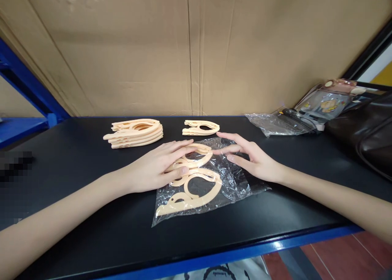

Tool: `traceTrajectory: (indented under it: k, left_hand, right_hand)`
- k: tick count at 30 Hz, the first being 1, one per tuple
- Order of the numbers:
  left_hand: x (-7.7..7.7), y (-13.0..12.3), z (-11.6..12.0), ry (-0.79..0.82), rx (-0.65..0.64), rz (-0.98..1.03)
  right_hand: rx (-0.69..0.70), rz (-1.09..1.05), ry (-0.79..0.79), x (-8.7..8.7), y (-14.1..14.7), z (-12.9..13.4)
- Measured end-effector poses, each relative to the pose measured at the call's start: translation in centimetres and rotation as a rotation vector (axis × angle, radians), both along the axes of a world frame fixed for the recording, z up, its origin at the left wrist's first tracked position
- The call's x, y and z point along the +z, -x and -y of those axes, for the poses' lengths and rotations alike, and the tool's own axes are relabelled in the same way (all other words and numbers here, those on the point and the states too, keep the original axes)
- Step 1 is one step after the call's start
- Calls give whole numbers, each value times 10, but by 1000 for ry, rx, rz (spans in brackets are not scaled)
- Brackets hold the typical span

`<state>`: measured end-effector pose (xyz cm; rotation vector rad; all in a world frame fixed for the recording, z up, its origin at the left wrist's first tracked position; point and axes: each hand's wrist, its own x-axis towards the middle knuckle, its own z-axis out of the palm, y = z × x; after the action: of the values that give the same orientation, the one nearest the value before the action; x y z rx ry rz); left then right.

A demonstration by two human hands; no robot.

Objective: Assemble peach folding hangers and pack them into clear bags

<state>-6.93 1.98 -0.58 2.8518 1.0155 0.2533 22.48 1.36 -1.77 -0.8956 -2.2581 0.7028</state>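
A clear plastic bag [241, 188] lies on the black table with two cream folded plastic hangers inside, the nearer hanger [211, 195] below the farther hanger [202, 162]. My left hand [159, 165] rests on the bag's left side, fingers stretched over the farther hanger and partly hiding it. From the right, my right hand [257, 159] reaches over the bag with its fingers apart. One of its fingertips is at the rounded end of the farther hanger. Neither hand grips anything.
A stack of several cream hangers [137, 133] stands at the back left. Another small pile of hangers [200, 127] lies behind the bag. Clear plastic packaging [275, 123] and a dark leather bag [364, 129] sit at right. Cardboard [137, 51] walls the back.
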Motion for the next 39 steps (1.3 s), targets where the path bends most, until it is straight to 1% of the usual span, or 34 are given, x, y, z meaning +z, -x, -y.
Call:
traceTrajectory:
  k: [3, 6, 9, 11, 13, 15, 18, 20, 23, 26, 28, 30, 33, 36, 39]
  left_hand:
    - [0, 2, -2, 9, -4, -8]
    - [2, 4, -3, 26, 16, -24]
    - [5, 5, -4, 43, 34, -31]
    - [8, 6, -3, 73, 56, -10]
    - [9, 7, -4, 125, 97, 44]
    - [9, 9, -5, 181, 140, 121]
    - [7, 11, -8, 220, 202, 250]
    - [6, 12, -9, 230, 232, 318]
    - [7, 12, -9, 245, 242, 384]
    - [8, 13, -10, 232, 232, 404]
    - [9, 14, -11, 224, 226, 376]
    - [10, 15, -11, 220, 212, 314]
    - [11, 16, -11, 200, 185, 213]
    - [11, 17, -10, 193, 166, 160]
    - [11, 17, -10, 210, 174, 139]
  right_hand:
    - [-5, -4, 11, 0, 1, 0]
    - [-109, -63, -11, 3, 2, -3]
    - [-246, -162, -119, 11, -3, -16]
    - [-282, -153, -196, 17, -6, -31]
    - [-268, -57, -232, 22, -8, -51]
    - [-236, 83, -250, 24, -6, -72]
    - [-153, 260, -299, 24, 4, -100]
    - [-99, 327, -301, 23, 13, -113]
    - [-56, 380, -248, 23, 25, -124]
    - [-54, 396, -177, 24, 33, -127]
    - [-60, 402, -152, 23, 36, -128]
    - [-68, 404, -155, 23, 38, -129]
    - [-101, 387, -211, 25, 38, -128]
    - [-167, 354, -266, 35, 30, -118]
    - [-208, 321, -290, 48, 12, -96]
